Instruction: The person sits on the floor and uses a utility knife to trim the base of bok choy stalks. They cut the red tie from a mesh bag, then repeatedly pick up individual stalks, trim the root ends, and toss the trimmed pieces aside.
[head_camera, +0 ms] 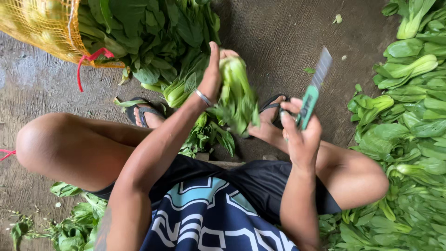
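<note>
My left hand (214, 69) grips a head of bok choy (238, 95) by its pale stem end, leaves hanging down above my feet. My right hand (299, 135) holds a green-handled utility knife (313, 90) with its long blade pointing up and away, a little to the right of the bok choy and apart from it. A bracelet sits on my left wrist. I am seated low with knees spread, in dark patterned shorts and sandals.
A pile of bok choy (153, 42) spills from a yellow mesh sack (44, 28) at upper left. A second heap of bok choy (409, 125) lies along the right side. Loose trimmed leaves (74, 223) lie at lower left on the concrete floor (278, 32).
</note>
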